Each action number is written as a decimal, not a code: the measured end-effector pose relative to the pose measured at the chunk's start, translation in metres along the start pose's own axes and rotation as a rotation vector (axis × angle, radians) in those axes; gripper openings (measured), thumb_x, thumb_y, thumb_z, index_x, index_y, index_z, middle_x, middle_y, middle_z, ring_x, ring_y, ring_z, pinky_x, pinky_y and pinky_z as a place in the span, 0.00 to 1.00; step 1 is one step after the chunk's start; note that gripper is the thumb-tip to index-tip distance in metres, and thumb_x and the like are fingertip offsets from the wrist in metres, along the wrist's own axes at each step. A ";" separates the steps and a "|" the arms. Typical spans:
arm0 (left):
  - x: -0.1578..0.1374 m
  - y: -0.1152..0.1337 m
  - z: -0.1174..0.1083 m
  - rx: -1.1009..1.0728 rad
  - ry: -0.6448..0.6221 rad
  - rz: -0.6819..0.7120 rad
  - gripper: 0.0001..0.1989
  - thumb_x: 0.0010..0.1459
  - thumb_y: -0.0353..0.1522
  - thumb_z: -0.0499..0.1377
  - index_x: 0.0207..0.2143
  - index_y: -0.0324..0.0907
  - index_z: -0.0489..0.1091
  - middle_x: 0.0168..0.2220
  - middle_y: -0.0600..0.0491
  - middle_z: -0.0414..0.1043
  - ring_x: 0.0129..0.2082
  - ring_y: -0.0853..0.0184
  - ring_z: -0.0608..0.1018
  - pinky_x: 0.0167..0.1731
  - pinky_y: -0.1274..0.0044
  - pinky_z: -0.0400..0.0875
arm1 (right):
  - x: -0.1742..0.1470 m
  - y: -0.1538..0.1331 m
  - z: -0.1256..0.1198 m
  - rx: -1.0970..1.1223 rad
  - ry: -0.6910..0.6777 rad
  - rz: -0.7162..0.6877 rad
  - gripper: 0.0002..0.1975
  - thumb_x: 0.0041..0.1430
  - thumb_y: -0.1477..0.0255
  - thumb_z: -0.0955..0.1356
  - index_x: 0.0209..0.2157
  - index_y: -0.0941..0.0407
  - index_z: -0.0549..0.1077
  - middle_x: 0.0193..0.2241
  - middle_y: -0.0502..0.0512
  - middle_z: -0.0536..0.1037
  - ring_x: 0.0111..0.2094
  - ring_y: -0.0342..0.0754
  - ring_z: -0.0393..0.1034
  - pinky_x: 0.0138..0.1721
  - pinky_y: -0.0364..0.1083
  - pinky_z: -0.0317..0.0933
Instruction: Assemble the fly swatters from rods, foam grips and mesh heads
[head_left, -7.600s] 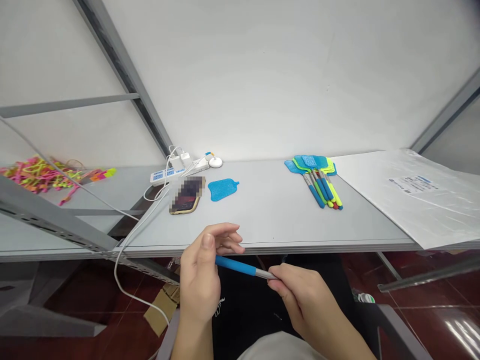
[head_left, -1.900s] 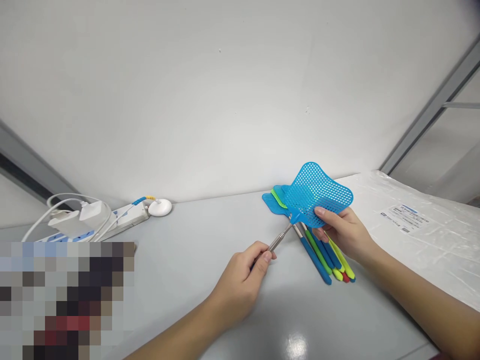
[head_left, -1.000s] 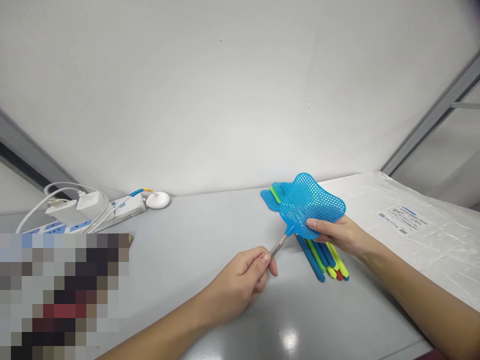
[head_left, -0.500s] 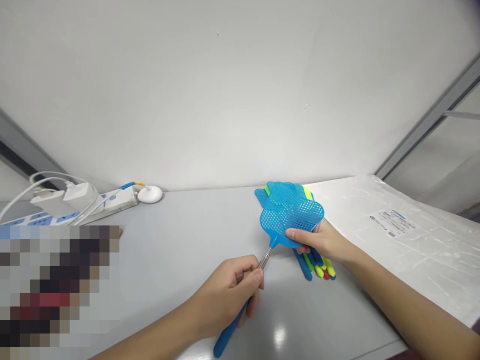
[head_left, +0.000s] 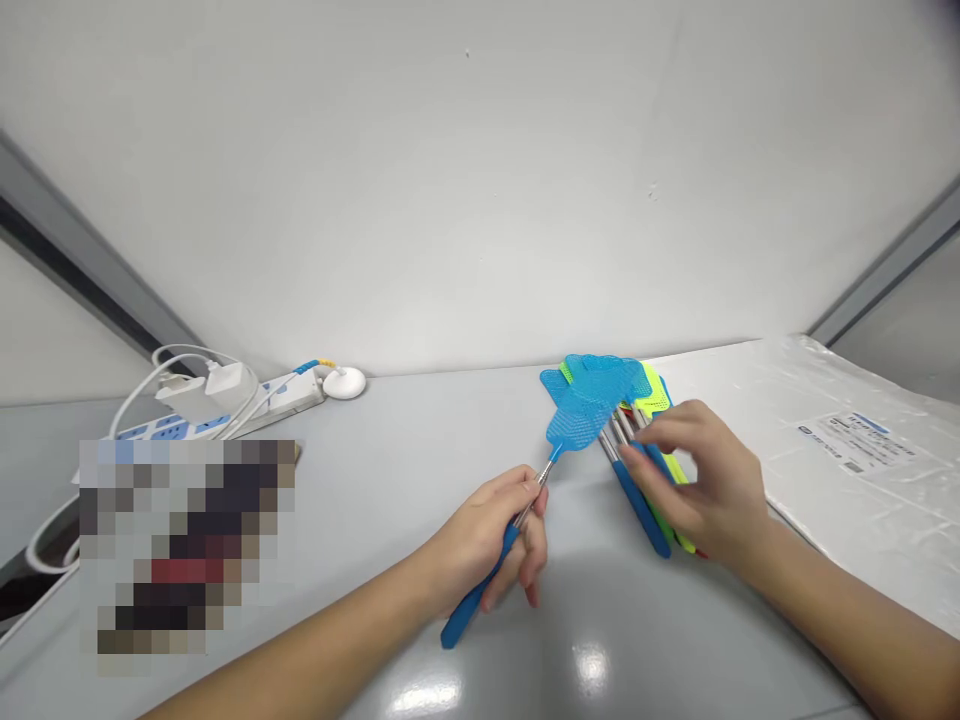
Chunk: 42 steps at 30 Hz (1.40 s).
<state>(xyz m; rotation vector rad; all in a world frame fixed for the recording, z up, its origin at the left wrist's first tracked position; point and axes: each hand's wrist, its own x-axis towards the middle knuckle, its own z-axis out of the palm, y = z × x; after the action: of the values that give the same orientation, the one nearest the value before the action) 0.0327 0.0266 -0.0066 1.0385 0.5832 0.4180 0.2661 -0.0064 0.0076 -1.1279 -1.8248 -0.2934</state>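
A blue fly swatter (head_left: 581, 418) with a mesh head, a metal telescopic rod and a blue grip is pinched at its rod by my left hand (head_left: 506, 540). Its grip slants down toward me, and its head overlaps a pile of fly swatters (head_left: 636, 505) lying on the table. Blue, green, yellow and red parts show in that pile. Over the pile's handles hovers my right hand (head_left: 705, 480), thumb and fingers apart, slightly blurred, with nothing held in it. Part of the pile is hidden behind this hand.
At the left is a white power strip (head_left: 292, 395) with adapters and looped cables. A round white device (head_left: 344, 383) sits beside it. A blurred-out rectangular area (head_left: 187, 550) covers the front left. White plastic wrapping (head_left: 787, 430) with a label lies at the right, below the wall (head_left: 480, 200).
My right hand has let go of the swatter's head and moved right, its fingers opening. The swatter, still in my left hand, now has its head turned more edge-on. The view has shifted left.
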 end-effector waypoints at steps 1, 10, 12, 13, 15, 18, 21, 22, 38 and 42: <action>0.000 -0.001 0.001 -0.062 -0.050 -0.040 0.15 0.66 0.40 0.41 0.31 0.43 0.57 0.14 0.61 0.66 0.05 0.77 0.55 0.18 0.75 0.71 | -0.002 -0.003 0.001 -0.082 -0.022 -0.128 0.11 0.57 0.74 0.70 0.41 0.47 0.72 0.29 0.51 0.69 0.31 0.47 0.64 0.34 0.48 0.61; -0.002 -0.010 0.010 -0.106 -0.303 -0.200 0.17 0.67 0.41 0.41 0.30 0.42 0.58 0.16 0.59 0.68 0.06 0.76 0.57 0.15 0.75 0.69 | -0.019 -0.016 0.013 -0.441 -0.070 -0.487 0.11 0.56 0.69 0.71 0.40 0.40 0.77 0.42 0.45 0.75 0.43 0.47 0.61 0.55 0.54 0.49; -0.002 -0.009 0.011 -0.081 -0.308 -0.175 0.17 0.68 0.41 0.41 0.30 0.42 0.59 0.12 0.62 0.62 0.06 0.77 0.55 0.15 0.77 0.68 | -0.020 -0.015 0.013 -0.447 -0.048 -0.488 0.09 0.55 0.69 0.72 0.37 0.40 0.77 0.43 0.43 0.75 0.44 0.47 0.61 0.56 0.54 0.48; -0.002 -0.007 0.012 -0.075 -0.307 -0.164 0.17 0.68 0.40 0.41 0.29 0.42 0.59 0.11 0.63 0.59 0.06 0.77 0.55 0.15 0.78 0.68 | -0.021 -0.015 0.013 -0.448 -0.040 -0.492 0.08 0.55 0.69 0.72 0.36 0.41 0.76 0.44 0.42 0.76 0.44 0.47 0.61 0.56 0.55 0.48; -0.002 -0.005 0.012 -0.083 -0.296 -0.175 0.17 0.68 0.41 0.43 0.28 0.42 0.58 0.10 0.64 0.54 0.06 0.77 0.53 0.16 0.79 0.68 | -0.020 -0.013 0.014 -0.444 -0.041 -0.509 0.07 0.56 0.70 0.71 0.35 0.42 0.76 0.45 0.40 0.76 0.45 0.47 0.61 0.57 0.55 0.48; -0.002 -0.001 0.009 -0.132 -0.309 -0.245 0.19 0.67 0.43 0.43 0.27 0.43 0.56 0.10 0.65 0.52 0.06 0.77 0.51 0.14 0.79 0.67 | -0.017 -0.008 0.015 -0.453 -0.068 -0.513 0.06 0.56 0.72 0.70 0.34 0.44 0.76 0.45 0.39 0.76 0.45 0.48 0.62 0.57 0.57 0.47; 0.000 0.001 0.002 -0.176 -0.355 -0.279 0.20 0.68 0.44 0.41 0.27 0.43 0.56 0.10 0.65 0.51 0.06 0.77 0.51 0.14 0.79 0.66 | -0.010 0.002 0.012 -0.487 -0.050 -0.510 0.09 0.56 0.74 0.70 0.34 0.43 0.75 0.44 0.40 0.77 0.45 0.49 0.63 0.56 0.58 0.46; 0.000 0.002 0.000 -0.188 -0.366 -0.285 0.20 0.68 0.44 0.40 0.27 0.43 0.56 0.10 0.65 0.51 0.06 0.77 0.51 0.14 0.79 0.66 | -0.007 0.006 0.011 -0.504 -0.039 -0.507 0.10 0.56 0.75 0.70 0.34 0.43 0.75 0.44 0.41 0.77 0.45 0.49 0.64 0.56 0.59 0.46; -0.001 -0.002 -0.001 -0.199 -0.389 -0.292 0.21 0.68 0.45 0.40 0.27 0.43 0.56 0.11 0.64 0.53 0.06 0.76 0.51 0.14 0.78 0.66 | -0.008 -0.015 0.012 -0.407 -0.261 -0.575 0.10 0.61 0.77 0.66 0.37 0.46 0.75 0.37 0.42 0.79 0.46 0.45 0.70 0.61 0.57 0.35; -0.005 0.015 -0.004 -0.045 -0.358 -0.317 0.21 0.68 0.46 0.40 0.26 0.44 0.53 0.11 0.66 0.49 0.07 0.77 0.48 0.16 0.78 0.66 | -0.004 0.000 0.008 -0.394 -0.225 -0.521 0.12 0.60 0.79 0.67 0.36 0.46 0.74 0.32 0.39 0.80 0.44 0.45 0.73 0.60 0.56 0.35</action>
<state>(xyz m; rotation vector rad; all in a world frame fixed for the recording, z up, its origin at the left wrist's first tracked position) 0.0254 0.0334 0.0062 0.9299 0.4040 -0.0349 0.2620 -0.0038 0.0006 -0.9482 -2.3174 -0.8903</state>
